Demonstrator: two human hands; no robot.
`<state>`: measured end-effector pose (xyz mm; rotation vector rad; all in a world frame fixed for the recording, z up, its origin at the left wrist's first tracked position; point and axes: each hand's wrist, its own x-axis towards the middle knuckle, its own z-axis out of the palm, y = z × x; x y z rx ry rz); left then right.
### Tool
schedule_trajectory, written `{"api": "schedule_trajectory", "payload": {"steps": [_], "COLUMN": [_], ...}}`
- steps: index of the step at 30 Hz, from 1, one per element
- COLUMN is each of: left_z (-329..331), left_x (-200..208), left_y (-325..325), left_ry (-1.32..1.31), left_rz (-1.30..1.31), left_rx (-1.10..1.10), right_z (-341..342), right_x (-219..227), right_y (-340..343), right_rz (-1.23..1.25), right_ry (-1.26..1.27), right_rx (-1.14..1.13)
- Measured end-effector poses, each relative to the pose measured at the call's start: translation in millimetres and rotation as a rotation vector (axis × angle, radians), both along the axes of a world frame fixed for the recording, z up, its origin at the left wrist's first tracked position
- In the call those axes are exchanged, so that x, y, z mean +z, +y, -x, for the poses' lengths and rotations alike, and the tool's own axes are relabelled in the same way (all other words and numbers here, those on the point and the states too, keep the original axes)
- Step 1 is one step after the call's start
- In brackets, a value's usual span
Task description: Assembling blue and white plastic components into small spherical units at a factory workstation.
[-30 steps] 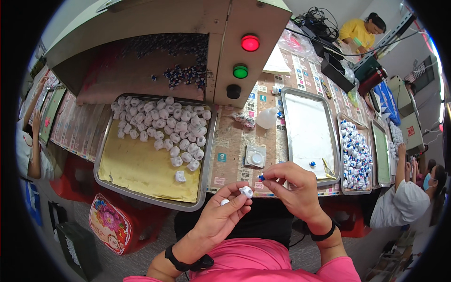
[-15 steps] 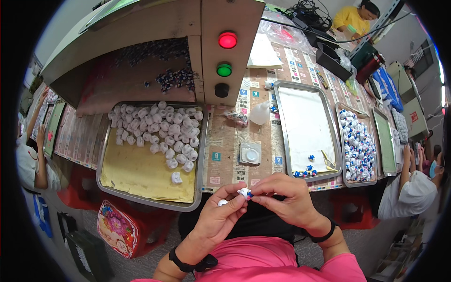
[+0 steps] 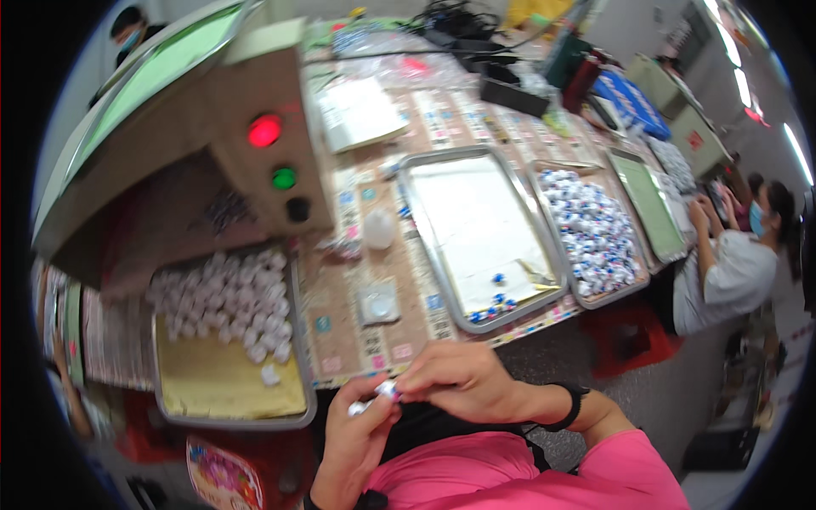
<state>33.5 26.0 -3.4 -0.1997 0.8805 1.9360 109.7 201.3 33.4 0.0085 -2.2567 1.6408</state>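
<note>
My left hand [image 3: 350,433] is closed, its thumb and forefinger pinching a small white rounded piece [image 3: 388,389]. A second white piece [image 3: 358,408] sits lower in the same hand, partly covered by the fingers. My right hand [image 3: 467,382] meets it, fingertips pinched at the blue and reddish end of the first piece; the fingers and blur hide most of that part. Both hands are in front of the table edge, above my lap. Beyond them lies a metal tray lined with white paper [image 3: 467,221], with a few small blue-and-white pieces [image 3: 501,303] near its front edge.
At left, a metal tray with yellow lining [image 3: 225,387] holds many white pieces [image 3: 229,297] under a beige machine [image 3: 280,85] with lit red and green lamps. Another tray [image 3: 643,276] is full of blue-and-white pieces. A masked person [image 3: 731,263] works at far right; red stools stand below.
The whole view has swung, so the table and trays appear shifted left, with the left tray lower. My hands stay together on the small piece; the picture is blurrier.
</note>
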Motion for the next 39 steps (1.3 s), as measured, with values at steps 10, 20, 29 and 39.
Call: {"api": "schedule_trajectory", "payload": {"steps": [10, 20, 29, 39], "left_z": [3.2, 0.8, -9.7, -11.7], "left_x": [5.6, 8.6, 3.6, 11.9], "left_y": [-11.1, -8.0, -3.5, -9.5], "left_ry": [-0.091, -0.084, -0.037, -0.055], "left_rz": [-0.067, -0.096, -0.105, -0.058], "left_rx": [-0.036, -0.149, -0.156, -0.085], "right_z": [-64.1, -142.7, -90.6, -28.3], "right_x": [17.4, -19.2, -7.9, -28.7], "right_y": [104.4, 217.2, 157.7, 118.0], "right_rz": [-0.241, -0.789, -0.683, -0.749], "right_ry": [-0.065, -0.213, -0.105, -0.234], "right_rx": [-0.691, -1.139, -0.880, -0.471]}}
